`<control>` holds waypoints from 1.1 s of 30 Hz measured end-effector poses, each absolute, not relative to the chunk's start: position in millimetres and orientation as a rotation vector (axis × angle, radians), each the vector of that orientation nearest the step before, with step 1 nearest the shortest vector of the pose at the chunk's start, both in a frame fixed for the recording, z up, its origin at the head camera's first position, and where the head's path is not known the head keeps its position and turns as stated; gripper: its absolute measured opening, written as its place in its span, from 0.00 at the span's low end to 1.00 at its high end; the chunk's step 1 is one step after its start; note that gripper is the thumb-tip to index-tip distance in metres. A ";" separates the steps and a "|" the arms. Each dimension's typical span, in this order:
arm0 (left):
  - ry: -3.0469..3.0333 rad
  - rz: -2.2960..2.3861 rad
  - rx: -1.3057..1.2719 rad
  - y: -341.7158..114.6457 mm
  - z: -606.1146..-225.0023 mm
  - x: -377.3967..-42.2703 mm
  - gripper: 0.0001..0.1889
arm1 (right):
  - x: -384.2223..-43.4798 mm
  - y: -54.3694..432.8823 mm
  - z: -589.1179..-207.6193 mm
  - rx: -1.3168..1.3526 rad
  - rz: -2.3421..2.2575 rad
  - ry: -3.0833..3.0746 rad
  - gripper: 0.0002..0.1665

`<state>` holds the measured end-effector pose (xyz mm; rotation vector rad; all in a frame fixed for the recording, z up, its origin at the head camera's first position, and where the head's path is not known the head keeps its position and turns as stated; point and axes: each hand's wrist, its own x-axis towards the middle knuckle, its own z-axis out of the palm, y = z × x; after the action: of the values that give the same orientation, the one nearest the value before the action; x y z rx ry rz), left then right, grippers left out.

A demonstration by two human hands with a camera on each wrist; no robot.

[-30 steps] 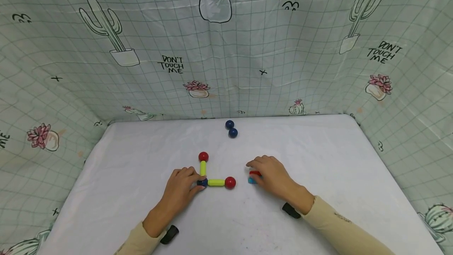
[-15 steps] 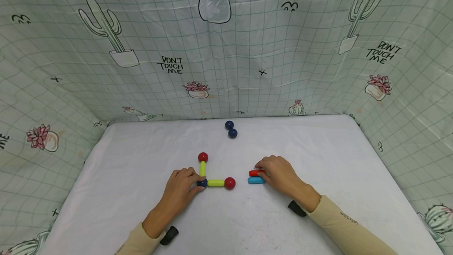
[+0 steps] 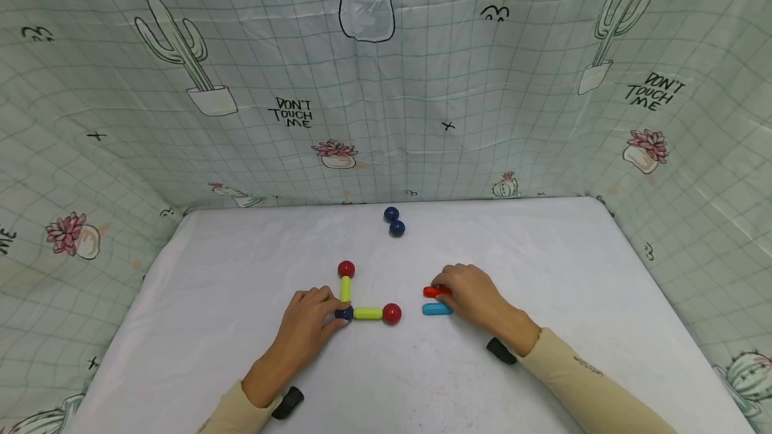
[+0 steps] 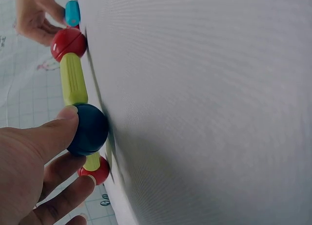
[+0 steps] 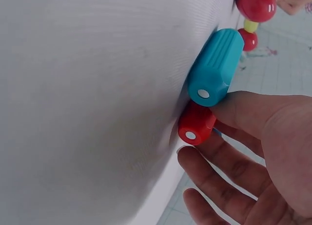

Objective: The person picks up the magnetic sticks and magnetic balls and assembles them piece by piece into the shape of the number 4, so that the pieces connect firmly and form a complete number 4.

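Observation:
On the white table, my left hand point(image 3: 310, 317) pinches a dark blue ball point(image 4: 90, 129) between thumb and fingers. Two yellow-green magnetic sticks point(image 3: 368, 313) point(image 4: 73, 79) meet at this ball in an L shape. One stick points away from me and ends in a red ball point(image 3: 346, 269); the other points right to a second red ball point(image 3: 392, 314). To the right, my right hand point(image 3: 473, 295) pinches a red magnetic stick point(image 5: 196, 123), thumb on its near side and fingers beyond. A light blue stick point(image 5: 216, 66) lies alongside, just nearer to me, its end beside the thumb.
Two more dark blue balls point(image 3: 394, 221) sit together near the table's back edge. A patterned cloth point(image 3: 386, 119) with cactus drawings hangs behind the table point(image 3: 386, 380) and at its sides. Black wrist devices point(image 3: 288, 402) show below both wrists.
My right hand first drew back to the right, uncovering more of the two sticks, then closed on the red one. The red stick has shifted slightly away from the blue one. My left hand stays put.

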<state>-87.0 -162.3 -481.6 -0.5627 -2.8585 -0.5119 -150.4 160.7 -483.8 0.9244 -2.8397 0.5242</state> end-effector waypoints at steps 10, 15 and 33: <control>-2.853 -0.512 -0.570 -162.1 -483.3 -85.9 0.15 | -154.7 156.5 -489.5 0.942 0.511 -2.848 0.11; -2.860 -0.523 -0.560 -161.8 -482.3 -87.6 0.15 | -156.8 153.8 -487.9 0.942 0.524 -2.865 0.10; -2.845 -0.531 -0.557 -162.3 -483.2 -87.6 0.15 | -153.4 145.0 -476.4 0.825 0.808 -2.918 0.13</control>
<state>-87.6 -162.3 -483.2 -0.5568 -2.8446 -0.5311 -153.4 145.0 -476.4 0.8246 -2.9175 0.8079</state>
